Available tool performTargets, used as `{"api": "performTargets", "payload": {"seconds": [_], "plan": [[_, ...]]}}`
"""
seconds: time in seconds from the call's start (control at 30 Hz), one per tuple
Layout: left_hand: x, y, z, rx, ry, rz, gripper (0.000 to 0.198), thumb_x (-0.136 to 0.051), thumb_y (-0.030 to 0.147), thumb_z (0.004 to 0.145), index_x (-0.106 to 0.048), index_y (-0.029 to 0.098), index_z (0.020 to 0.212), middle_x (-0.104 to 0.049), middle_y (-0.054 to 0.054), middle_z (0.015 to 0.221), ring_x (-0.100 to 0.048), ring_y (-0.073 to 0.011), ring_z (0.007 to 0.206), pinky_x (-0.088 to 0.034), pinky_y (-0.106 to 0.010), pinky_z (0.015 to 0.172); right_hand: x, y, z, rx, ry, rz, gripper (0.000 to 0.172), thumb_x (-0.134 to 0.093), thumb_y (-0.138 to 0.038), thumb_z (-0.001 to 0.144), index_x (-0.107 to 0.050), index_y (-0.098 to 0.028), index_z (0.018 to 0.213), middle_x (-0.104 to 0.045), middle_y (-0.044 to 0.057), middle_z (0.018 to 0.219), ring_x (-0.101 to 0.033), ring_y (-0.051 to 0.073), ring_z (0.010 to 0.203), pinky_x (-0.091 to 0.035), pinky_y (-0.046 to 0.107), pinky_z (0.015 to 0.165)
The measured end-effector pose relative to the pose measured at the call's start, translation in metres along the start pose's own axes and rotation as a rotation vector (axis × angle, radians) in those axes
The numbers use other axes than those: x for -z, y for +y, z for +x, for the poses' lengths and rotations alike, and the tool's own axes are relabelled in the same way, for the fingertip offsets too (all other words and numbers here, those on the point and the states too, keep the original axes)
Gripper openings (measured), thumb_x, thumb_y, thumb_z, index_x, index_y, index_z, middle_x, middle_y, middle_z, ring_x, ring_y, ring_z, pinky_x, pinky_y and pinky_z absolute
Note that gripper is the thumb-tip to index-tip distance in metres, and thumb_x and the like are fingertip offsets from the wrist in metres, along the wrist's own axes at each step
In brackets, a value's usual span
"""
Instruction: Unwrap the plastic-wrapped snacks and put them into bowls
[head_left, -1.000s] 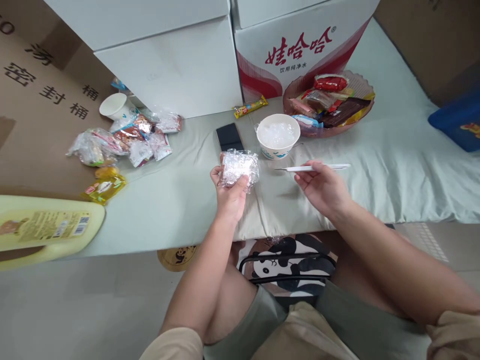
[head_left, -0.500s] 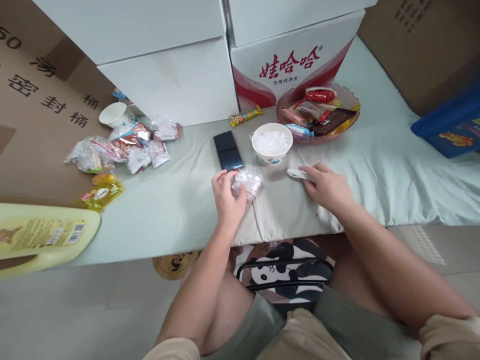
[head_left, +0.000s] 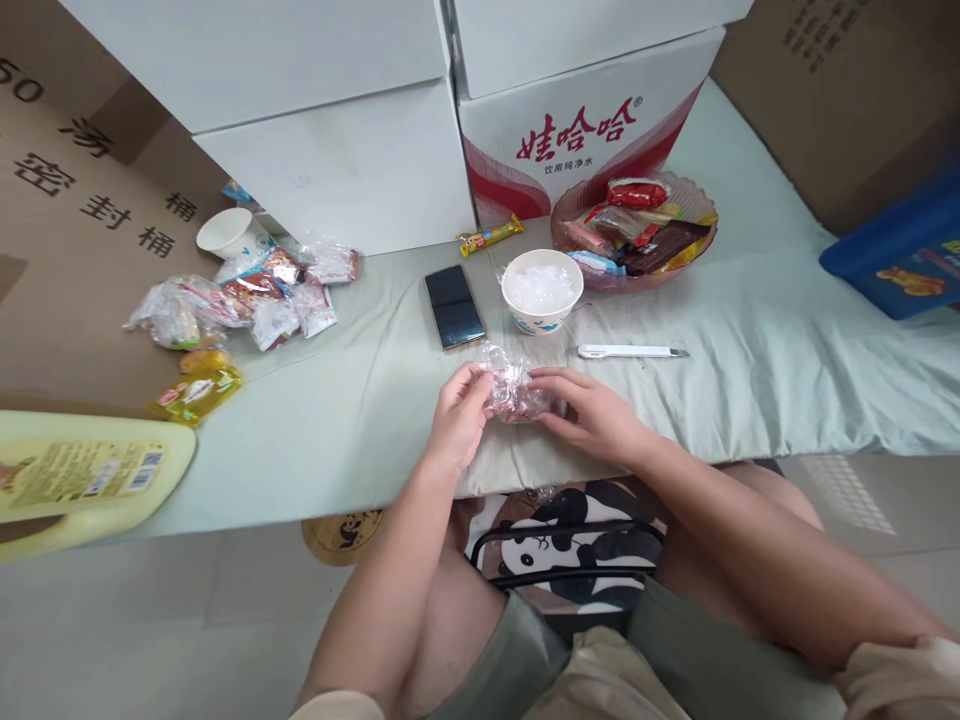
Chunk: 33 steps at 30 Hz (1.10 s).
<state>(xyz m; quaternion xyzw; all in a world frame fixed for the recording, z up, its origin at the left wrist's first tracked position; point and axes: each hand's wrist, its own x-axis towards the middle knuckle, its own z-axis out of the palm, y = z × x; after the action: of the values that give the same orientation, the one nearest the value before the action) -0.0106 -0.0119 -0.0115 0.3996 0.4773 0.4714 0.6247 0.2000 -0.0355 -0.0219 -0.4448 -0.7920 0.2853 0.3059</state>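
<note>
A crinkled, clear plastic-wrapped packet [head_left: 517, 391] with some reddish parts lies between my hands near the table's front edge. My left hand [head_left: 457, 415] pinches its left end between thumb and fingers. On the other end, the fingers and thumb of my right hand [head_left: 592, 412] close around the wrap. What is inside the packet cannot be made out. A white utility knife [head_left: 631, 351] rests on the cloth beyond my right hand. Just behind the packet are a black phone [head_left: 454, 306] and a paper cup [head_left: 541, 292] filled with clear plastic film.
A pink bowl [head_left: 636, 277] of wrapped snacks stands at the back right, with a yellow snack stick [head_left: 490, 236] beside the white boxes [head_left: 337, 170]. Several wrapped packets [head_left: 255, 295] and another paper cup [head_left: 232, 233] are at left, near a yellow jug [head_left: 90, 468].
My right hand has let go of the utility knife, which now lies on the cloth, and has moved left onto the packet. My left hand keeps its hold, with the packet shifted slightly nearer.
</note>
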Motion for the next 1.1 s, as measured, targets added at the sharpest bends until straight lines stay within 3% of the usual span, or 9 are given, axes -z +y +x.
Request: {"api": "performTargets", "payload": {"seconds": [0.17, 0.3, 0.43, 0.63, 0.7, 0.77, 0.87, 1.0, 1.1], "plan": [[0.003, 0.003, 0.004, 0.099, 0.136, -0.125, 0.034, -0.082, 0.034, 0.070, -0.057, 0.021, 0.089, -0.068, 0.000, 0.086, -0.064, -0.0108, 0.068, -0.053, -0.022, 0.060, 0.002, 0.010, 0.000, -0.064, 0.060, -0.003, 0.044, -0.065, -0.029, 0.092, -0.064, -0.027, 0.135, -0.068, 0.011, 0.115, -0.068, 0.027, 0.103, -0.059, 0.044, 0.091], [0.009, 0.002, 0.008, 0.030, 0.210, -0.054, 0.025, -0.073, 0.027, 0.072, -0.054, 0.022, 0.088, -0.068, 0.001, 0.085, -0.063, -0.0102, 0.067, -0.050, -0.020, 0.058, 0.007, 0.016, -0.001, -0.023, 0.132, -0.043, 0.023, -0.061, -0.027, 0.093, -0.074, -0.026, 0.111, -0.063, 0.012, 0.120, -0.067, 0.027, 0.108, -0.057, 0.046, 0.098], [0.015, 0.002, 0.012, -0.041, 0.281, 0.001, 0.018, -0.066, 0.023, 0.074, -0.052, 0.021, 0.086, -0.063, 0.002, 0.082, -0.059, -0.0091, 0.064, -0.048, -0.019, 0.056, 0.015, 0.017, -0.002, -0.041, 0.224, -0.038, 0.010, -0.058, -0.025, 0.091, -0.068, -0.024, 0.089, -0.068, 0.011, 0.119, -0.068, 0.026, 0.110, -0.055, 0.045, 0.098], [0.036, 0.001, 0.019, -0.091, 0.386, 0.128, 0.034, -0.059, 0.016, 0.071, -0.054, 0.025, 0.103, -0.062, 0.000, 0.094, -0.059, -0.0100, 0.065, -0.048, -0.021, 0.056, 0.043, 0.026, -0.007, -0.233, 0.267, -0.095, 0.016, -0.050, -0.016, 0.077, -0.061, -0.023, 0.085, -0.073, 0.005, 0.089, -0.068, 0.025, 0.084, -0.052, 0.038, 0.080], [0.040, 0.001, 0.019, -0.102, 0.342, 0.188, 0.042, -0.058, 0.016, 0.071, -0.058, 0.026, 0.111, -0.063, -0.001, 0.100, -0.059, -0.0110, 0.066, -0.047, -0.021, 0.056, 0.048, 0.027, -0.008, -0.277, 0.210, -0.092, 0.029, -0.045, -0.016, 0.078, -0.066, -0.023, 0.097, -0.072, 0.005, 0.086, -0.066, 0.023, 0.078, -0.051, 0.037, 0.076], [0.042, 0.000, 0.018, -0.120, 0.238, 0.287, 0.034, -0.058, 0.023, 0.077, -0.065, 0.025, 0.111, -0.065, -0.003, 0.104, -0.059, -0.0127, 0.069, -0.046, -0.023, 0.056, 0.048, 0.025, -0.009, -0.281, 0.127, -0.079, 0.038, -0.043, -0.020, 0.085, -0.069, -0.022, 0.113, -0.069, 0.004, 0.082, -0.064, 0.023, 0.076, -0.051, 0.037, 0.074], [0.043, -0.001, 0.014, -0.215, 0.084, 0.529, 0.030, -0.068, 0.039, 0.080, -0.074, 0.023, 0.105, -0.064, -0.007, 0.114, -0.063, -0.0167, 0.081, -0.051, -0.026, 0.061, 0.039, 0.021, -0.008, -0.193, 0.057, -0.175, 0.043, -0.057, -0.039, 0.090, -0.068, -0.022, 0.128, -0.066, 0.007, 0.088, -0.064, 0.026, 0.083, -0.053, 0.040, 0.078], [0.044, -0.001, 0.011, -0.358, 0.045, 0.728, 0.028, -0.075, 0.036, 0.076, -0.079, 0.024, 0.101, -0.060, -0.010, 0.122, -0.066, -0.0220, 0.100, -0.058, -0.031, 0.073, 0.024, 0.018, -0.007, 0.057, 0.063, -0.271, 0.018, -0.061, -0.030, 0.092, -0.076, -0.026, 0.102, -0.068, 0.012, 0.112, -0.066, 0.028, 0.101, -0.053, 0.044, 0.089], [0.047, 0.002, 0.009, -0.459, 0.076, 0.724, 0.014, -0.068, 0.027, 0.079, -0.080, 0.024, 0.086, -0.063, -0.009, 0.118, -0.065, -0.0243, 0.110, -0.055, -0.042, 0.100, 0.022, 0.011, -0.009, 0.180, 0.136, -0.267, 0.018, -0.054, -0.022, 0.096, -0.071, -0.024, 0.091, -0.073, 0.010, 0.111, -0.068, 0.026, 0.100, -0.052, 0.041, 0.088]]}}
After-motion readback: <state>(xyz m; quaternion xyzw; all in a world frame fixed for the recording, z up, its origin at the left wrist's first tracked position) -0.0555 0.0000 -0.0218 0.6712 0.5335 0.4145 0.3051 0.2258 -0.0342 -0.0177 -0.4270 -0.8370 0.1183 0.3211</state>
